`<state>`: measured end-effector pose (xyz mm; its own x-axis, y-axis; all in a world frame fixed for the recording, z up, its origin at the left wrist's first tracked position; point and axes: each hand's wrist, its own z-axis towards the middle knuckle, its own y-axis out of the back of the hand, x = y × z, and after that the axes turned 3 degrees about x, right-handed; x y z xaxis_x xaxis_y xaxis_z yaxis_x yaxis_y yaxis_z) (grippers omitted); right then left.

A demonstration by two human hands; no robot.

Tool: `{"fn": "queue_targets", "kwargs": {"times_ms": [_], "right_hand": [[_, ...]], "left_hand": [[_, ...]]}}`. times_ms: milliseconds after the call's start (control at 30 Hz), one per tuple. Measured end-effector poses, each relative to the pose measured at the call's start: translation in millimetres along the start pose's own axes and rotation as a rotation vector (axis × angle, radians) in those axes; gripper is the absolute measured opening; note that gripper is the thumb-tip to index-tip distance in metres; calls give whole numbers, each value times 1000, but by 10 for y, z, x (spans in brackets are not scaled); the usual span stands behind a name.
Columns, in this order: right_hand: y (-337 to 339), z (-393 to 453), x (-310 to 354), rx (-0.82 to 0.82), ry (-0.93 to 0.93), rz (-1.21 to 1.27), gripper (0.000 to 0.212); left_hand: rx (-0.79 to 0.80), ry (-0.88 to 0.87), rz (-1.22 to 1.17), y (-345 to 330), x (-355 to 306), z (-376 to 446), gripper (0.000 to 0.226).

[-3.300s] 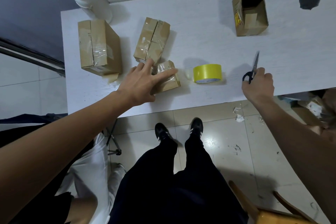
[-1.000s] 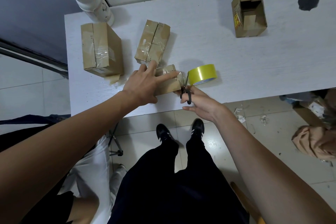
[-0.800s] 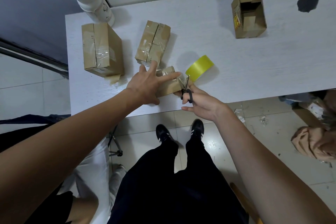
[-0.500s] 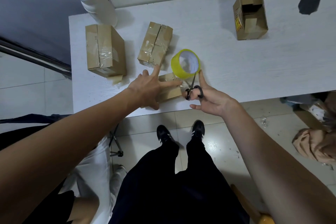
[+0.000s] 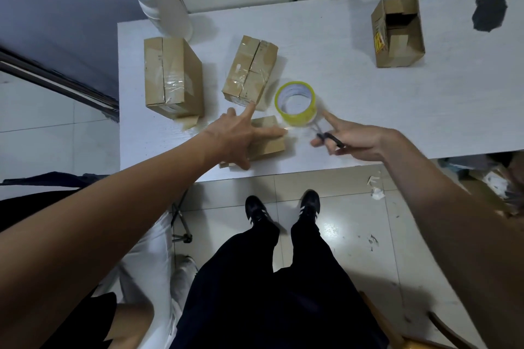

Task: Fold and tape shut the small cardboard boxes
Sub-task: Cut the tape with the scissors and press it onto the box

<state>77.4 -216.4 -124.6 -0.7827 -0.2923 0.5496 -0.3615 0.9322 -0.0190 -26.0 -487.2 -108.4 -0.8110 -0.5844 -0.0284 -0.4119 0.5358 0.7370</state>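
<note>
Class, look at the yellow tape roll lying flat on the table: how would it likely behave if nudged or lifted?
Lying on its flat side, the yellow tape roll would probably slide, not roll. Its hollow core suggests it is light and easy to hook. Stood on edge, it would likely roll across the smooth table.

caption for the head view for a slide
Left hand presses a small box on the table; right hand holds scissors beside yellow tape.

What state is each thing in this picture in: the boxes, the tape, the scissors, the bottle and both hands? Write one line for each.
Small box: closed, pressed flat by left hand.
Left hand: fingers spread, pressing.
Right hand: holds scissors, forefinger straight.
Scissors: held, blurred.
Yellow tape roll: lying flat, hole up.
Middle box: taped shut.
Left box: taped shut.
Far box: open, flaps up.
White bottle: upright, capped.
</note>
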Motion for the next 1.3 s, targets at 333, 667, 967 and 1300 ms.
{"fn": "queue_targets", "kwargs": {"times_ms": [333,667,967,1300], "right_hand": [[755,-131,-114,-447,-216,-598,19],[659,52,-448,-689,-310,-58,52],[723,84,-464,-809,-220,5,36],[67,201,127,-891,434,-566,38]], "left_hand": [[-54,36,-76,-308,210,-160,116],[-40,69,-44,-295,209,-170,119],[-34,86,-53,-284,192,-190,117],[-61,99,-101,-312,173,-182,115]]}}
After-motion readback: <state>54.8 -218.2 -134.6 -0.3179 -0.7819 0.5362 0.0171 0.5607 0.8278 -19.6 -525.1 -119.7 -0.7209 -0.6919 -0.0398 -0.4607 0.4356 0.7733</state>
